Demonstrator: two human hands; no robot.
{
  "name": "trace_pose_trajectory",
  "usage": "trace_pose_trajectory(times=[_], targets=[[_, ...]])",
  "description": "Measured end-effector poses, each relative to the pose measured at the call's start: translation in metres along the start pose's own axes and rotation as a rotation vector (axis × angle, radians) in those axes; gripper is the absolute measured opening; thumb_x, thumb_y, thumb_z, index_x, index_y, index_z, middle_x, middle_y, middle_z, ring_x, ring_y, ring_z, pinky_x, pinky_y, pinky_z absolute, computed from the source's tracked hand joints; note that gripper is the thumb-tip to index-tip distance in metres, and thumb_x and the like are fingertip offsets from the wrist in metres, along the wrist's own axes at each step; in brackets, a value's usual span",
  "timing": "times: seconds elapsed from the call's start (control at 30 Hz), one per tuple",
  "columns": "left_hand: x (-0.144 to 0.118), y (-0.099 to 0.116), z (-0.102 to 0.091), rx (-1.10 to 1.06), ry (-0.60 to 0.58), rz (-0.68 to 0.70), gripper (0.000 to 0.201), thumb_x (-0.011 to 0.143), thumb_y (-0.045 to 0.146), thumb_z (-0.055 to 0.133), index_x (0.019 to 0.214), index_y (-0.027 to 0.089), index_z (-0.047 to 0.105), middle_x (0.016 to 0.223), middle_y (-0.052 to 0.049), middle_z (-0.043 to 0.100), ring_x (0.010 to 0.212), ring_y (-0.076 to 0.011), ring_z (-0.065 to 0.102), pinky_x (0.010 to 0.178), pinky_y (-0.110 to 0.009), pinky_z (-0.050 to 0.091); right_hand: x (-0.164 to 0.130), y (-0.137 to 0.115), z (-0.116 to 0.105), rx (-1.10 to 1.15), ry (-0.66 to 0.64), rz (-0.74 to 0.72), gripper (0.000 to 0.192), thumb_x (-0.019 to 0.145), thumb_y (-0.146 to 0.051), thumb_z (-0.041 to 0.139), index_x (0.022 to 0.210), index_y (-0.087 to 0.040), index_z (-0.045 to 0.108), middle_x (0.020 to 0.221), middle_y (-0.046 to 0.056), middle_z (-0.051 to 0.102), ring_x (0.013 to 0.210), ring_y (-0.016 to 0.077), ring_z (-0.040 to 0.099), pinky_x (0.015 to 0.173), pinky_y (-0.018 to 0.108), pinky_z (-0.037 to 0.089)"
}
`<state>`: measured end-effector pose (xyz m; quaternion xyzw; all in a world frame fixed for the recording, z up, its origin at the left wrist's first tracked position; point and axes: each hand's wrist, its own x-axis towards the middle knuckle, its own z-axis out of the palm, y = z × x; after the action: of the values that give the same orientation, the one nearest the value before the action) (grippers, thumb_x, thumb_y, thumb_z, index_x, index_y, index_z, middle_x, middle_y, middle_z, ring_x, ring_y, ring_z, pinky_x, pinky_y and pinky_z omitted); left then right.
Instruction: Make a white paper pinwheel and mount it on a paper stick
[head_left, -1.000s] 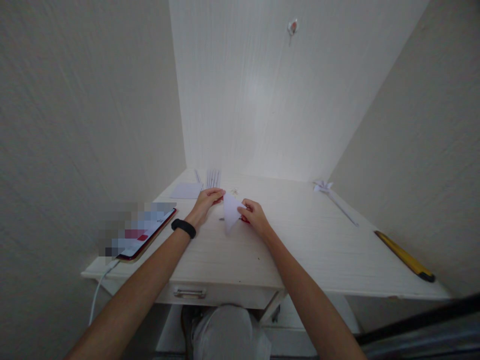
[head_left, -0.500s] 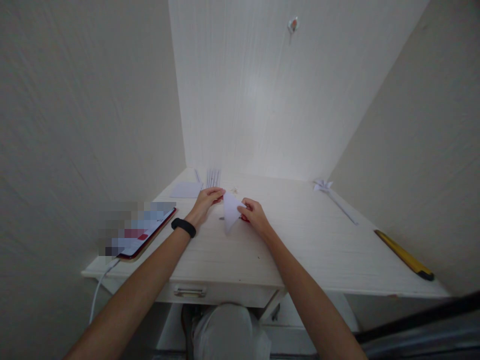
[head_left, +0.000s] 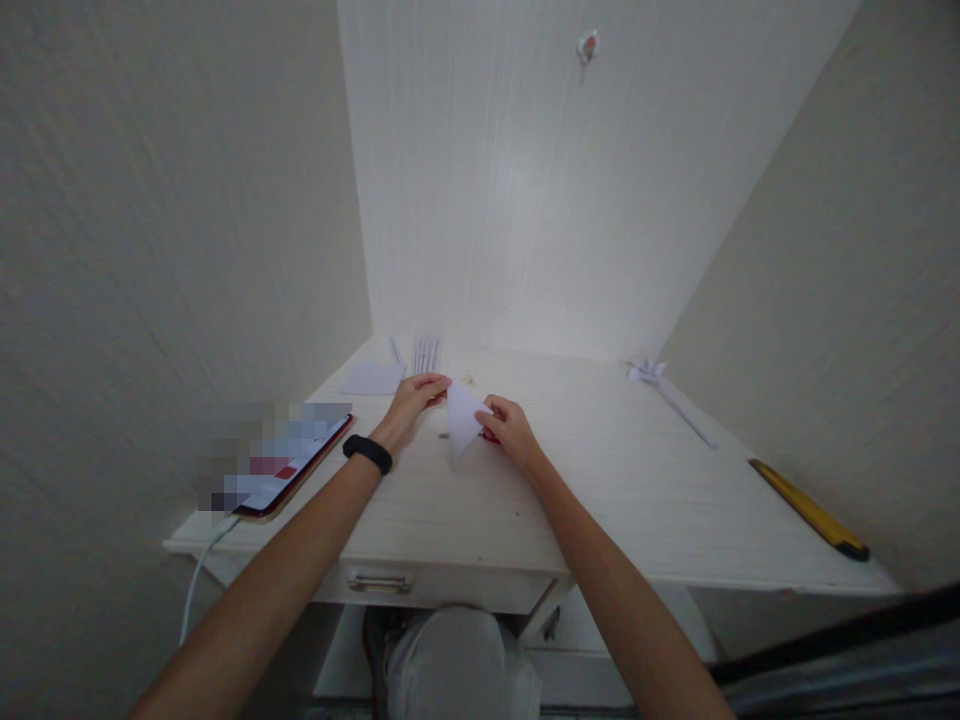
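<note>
A white paper triangle [head_left: 463, 424] is held up over the bench [head_left: 637, 520], left of the middle and about halfway between the front and back edges. The left hand [head_left: 416, 400] closes its fingertips to a pinch at the triangle's far corner. The right hand [head_left: 510, 432] is drawn in too, thumb uppermost, gripping the right-hand corner. The third corner hangs free toward the front edge; whether it touches the bench I cannot tell.

Beneath the paper and the right hand lie what look like red-handled scissors [head_left: 444, 436], their metal tip peeking out on the left. I'd give that tip some room, since a loose corner could snag there.

Light pinches right at the corners seem best, with even tension between them: a harder tug may well crease or skew so thin a sheet. Resting the paper flat would make its edges easier to line up.

Near the back-left corner sit a flat sheet [head_left: 373, 379] and narrow paper strips [head_left: 427, 355].
</note>
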<state>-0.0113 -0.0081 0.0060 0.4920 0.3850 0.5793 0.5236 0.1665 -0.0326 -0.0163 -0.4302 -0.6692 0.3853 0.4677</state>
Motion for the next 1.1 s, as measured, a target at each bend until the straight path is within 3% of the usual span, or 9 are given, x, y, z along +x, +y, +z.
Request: trace_pose_trajectory(times=[0.9, 1.1], targets=[[0.001, -0.009, -0.006, 0.048, 0.009, 0.026, 0.027, 0.057, 0.035, 0.076, 0.071, 0.014, 0.067, 0.071, -0.005, 0.065, 0.068, -0.0138, 0.057, 0.069, -0.027, 0.042, -0.002, 0.001, -0.001, 0.106, 0.024, -0.004, 0.019, 0.067, -0.033, 0.057, 0.061, -0.020, 0.044, 0.046, -0.007, 0.041, 0.042, 0.0073, 0.036, 0.043, 0.020, 0.024], [0.000, -0.012, -0.006, 0.078, -0.046, 0.028, 0.028, 0.062, 0.039, 0.073, 0.073, 0.014, 0.067, 0.074, -0.006, 0.066, 0.071, -0.0147, 0.058, 0.070, -0.027, 0.043, -0.003, 0.000, -0.003, 0.079, 0.069, -0.021, 0.018, 0.068, -0.031, 0.056, 0.061, -0.019, 0.045, 0.046, -0.007, 0.043, 0.043, 0.0073, 0.037, 0.044, 0.020, 0.025]])
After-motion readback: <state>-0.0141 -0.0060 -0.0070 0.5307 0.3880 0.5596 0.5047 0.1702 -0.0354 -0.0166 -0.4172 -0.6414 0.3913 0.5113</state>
